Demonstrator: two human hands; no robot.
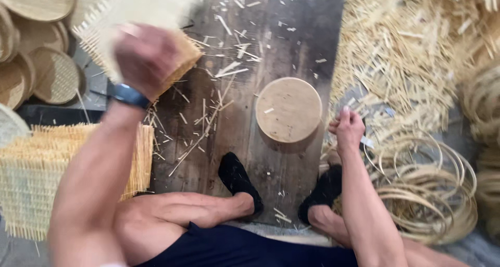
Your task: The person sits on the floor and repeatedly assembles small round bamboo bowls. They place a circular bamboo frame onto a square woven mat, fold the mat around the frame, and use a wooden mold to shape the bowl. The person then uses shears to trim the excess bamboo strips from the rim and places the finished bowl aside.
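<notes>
My left hand (pixel 147 59) is raised at the upper left and grips a square woven bamboo mat (pixel 125 12), which is blurred by motion. A dark band sits on that wrist. My right hand (pixel 348 127) hangs lower at the right with fingers curled; nothing clear shows in it. It is just right of a round wooden block (pixel 289 110) standing on dark wooden boards (pixel 260 38). Below, my bare legs and two black shoes (pixel 239 179) rest on the boards.
A stack of square woven mats (pixel 31 178) lies at the left. Round woven trays (pixel 47 64) pile up at the top left. Bamboo hoops (pixel 432 194) and a heap of bamboo offcuts (pixel 406 53) fill the right. Splinters litter the boards.
</notes>
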